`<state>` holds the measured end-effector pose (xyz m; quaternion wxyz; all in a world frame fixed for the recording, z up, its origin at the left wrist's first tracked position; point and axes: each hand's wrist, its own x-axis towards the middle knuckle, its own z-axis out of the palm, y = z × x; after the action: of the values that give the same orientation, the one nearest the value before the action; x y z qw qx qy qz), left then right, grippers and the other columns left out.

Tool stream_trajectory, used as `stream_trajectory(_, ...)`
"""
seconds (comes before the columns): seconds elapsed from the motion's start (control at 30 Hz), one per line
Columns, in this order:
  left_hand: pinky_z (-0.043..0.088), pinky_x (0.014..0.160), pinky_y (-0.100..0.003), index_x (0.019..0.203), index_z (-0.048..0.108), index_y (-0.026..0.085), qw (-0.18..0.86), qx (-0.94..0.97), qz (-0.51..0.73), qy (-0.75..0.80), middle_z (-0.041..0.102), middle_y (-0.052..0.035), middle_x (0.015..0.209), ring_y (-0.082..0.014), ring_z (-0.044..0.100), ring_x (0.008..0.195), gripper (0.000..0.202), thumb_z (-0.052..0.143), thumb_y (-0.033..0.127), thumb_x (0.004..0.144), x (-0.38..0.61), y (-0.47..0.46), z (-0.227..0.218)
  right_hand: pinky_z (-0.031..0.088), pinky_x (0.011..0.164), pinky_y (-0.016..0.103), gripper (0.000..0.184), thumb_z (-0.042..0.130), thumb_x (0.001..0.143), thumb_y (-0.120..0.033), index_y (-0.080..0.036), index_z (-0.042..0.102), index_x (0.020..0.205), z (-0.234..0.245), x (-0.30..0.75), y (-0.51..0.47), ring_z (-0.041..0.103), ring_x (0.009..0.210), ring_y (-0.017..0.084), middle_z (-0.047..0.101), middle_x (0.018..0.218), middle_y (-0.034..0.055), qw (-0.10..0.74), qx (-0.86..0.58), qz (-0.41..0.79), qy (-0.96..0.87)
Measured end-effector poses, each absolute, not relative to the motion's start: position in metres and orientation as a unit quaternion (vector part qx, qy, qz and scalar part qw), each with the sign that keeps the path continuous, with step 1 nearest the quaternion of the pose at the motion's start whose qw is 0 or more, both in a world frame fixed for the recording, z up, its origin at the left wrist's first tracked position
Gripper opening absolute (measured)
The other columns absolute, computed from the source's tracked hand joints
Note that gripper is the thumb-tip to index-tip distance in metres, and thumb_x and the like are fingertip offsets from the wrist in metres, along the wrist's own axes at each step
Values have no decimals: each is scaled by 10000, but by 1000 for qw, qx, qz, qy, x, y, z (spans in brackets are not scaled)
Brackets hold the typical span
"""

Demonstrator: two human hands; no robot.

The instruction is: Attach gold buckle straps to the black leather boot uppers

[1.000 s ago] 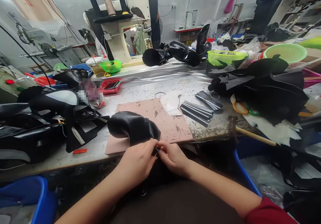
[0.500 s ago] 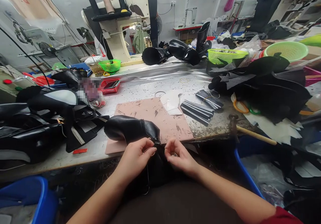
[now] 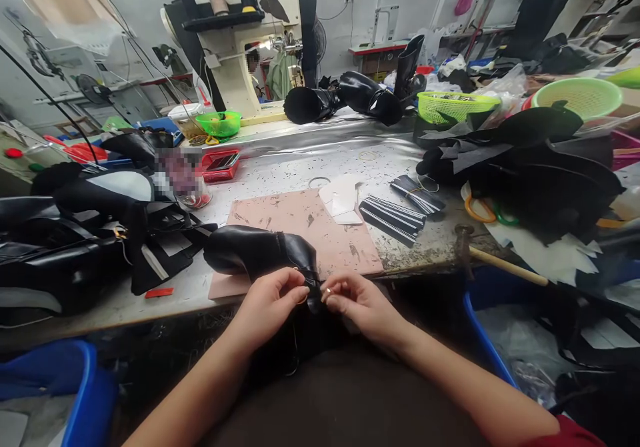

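Pinching with the left hand (image 3: 273, 303): thumb and forefinger brought together, apparently clamped on a dark strap (image 3: 313, 300) at the near end of a black boot (image 3: 255, 248). Just across the strap, curling the right hand (image 3: 364, 308) inward, with thumb and fingertips close together around a small bright thing (image 3: 329, 291), too small to name. Cannot tell whether clamped on it or only closed around it, nor whether touching the strap.

Lying beyond the left fingers and off to their left, in the case of the boot: resting on a pink board (image 3: 345, 250), long part stretched roughly left to right, then bending near its right end down toward the gap between the two sets of fingertips. Nearer to the left hand for most of its length, and partly hidden behind it; close to the right fingertips only at the bent near end. Hanging between both hands, in the case of the strap, with its visible length pointing roughly toward the body.

Farther out from the right fingertips, on the table (image 3: 280, 170) and board: white pieces (image 3: 343, 200) straight beyond, striped strips (image 3: 393, 219) beyond and to the right, then a hammer (image 3: 507, 265) well to the right. Well to the left of the left fingers: a red tool (image 3: 159, 293) near a heap of black pieces (image 3: 75, 260).
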<state>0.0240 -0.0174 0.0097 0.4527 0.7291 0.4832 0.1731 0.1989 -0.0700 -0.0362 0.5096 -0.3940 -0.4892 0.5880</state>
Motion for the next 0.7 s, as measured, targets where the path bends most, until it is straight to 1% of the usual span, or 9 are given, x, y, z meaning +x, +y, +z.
stream_trajectory(0.07, 391, 598, -232, 738, 550, 168, 448, 734, 172, 481, 562, 14, 672, -136, 507, 648, 170, 526, 332, 772, 24, -18, 9, 394, 559, 233, 189, 646, 724, -294, -202, 511, 821, -37, 196, -66, 482, 580, 102, 522, 631, -43, 509, -431, 582, -465)
stream_trajectory(0.17, 403, 616, -242, 760, 559, 169, 441, 742, 175, 474, 570, 7, 689, -142, 515, 666, 170, 520, 332, 785, 24, -18, 7, 395, 576, 249, 166, 636, 713, -294, -187, 509, 719, -32, 191, -64, 477, 604, 112, 530, 661, -22, 495, -455, 545, -501)
stream_trajectory(0.23, 410, 615, -244, 775, 566, 171, 436, 746, 179, 470, 575, 5, 691, -146, 524, 667, 158, 518, 322, 787, 24, -18, 5, 405, 592, 257, 140, 626, 715, -283, -187, 525, 731, -30, 188, -65, 487, 627, 120, 541, 689, -11, 490, -442, 537, -526)
stream_trajectory(0.33, 415, 614, -241, 777, 571, 173, 430, 751, 187, 465, 575, 9, 685, -143, 528, 658, 145, 514, 306, 787, 22, -18, 4, 423, 609, 261, 119, 613, 710, -257, -188, 533, 763, -30, 187, -66, 509, 647, 123, 560, 718, -5, 486, -415, 568, -518)
stream_trajectory(0.43, 416, 611, -235, 776, 570, 173, 429, 752, 188, 464, 576, 14, 688, -137, 524, 655, 149, 518, 312, 787, 22, -18, 4, 424, 589, 253, 119, 615, 687, -256, -178, 550, 749, -33, 190, -64, 508, 618, 115, 560, 687, -12, 475, -447, 581, -486)
stream_trajectory(0.6, 410, 620, -235, 785, 546, 186, 401, 772, 173, 463, 571, 23, 699, -133, 526, 668, 129, 507, 308, 798, 23, -18, 6, 447, 616, 276, 126, 607, 705, -282, -174, 586, 766, -37, 192, -56, 544, 639, 132, 598, 693, 1, 492, -476, 533, -497)
stream_trajectory(0.7, 418, 632, -245, 888, 521, 203, 389, 764, 181, 482, 578, 31, 699, -135, 542, 665, 134, 525, 285, 782, 22, -18, 6, 456, 623, 284, 95, 607, 718, -274, -185, 589, 747, -38, 191, -54, 552, 637, 136, 606, 683, 1, 509, -480, 489, -520)
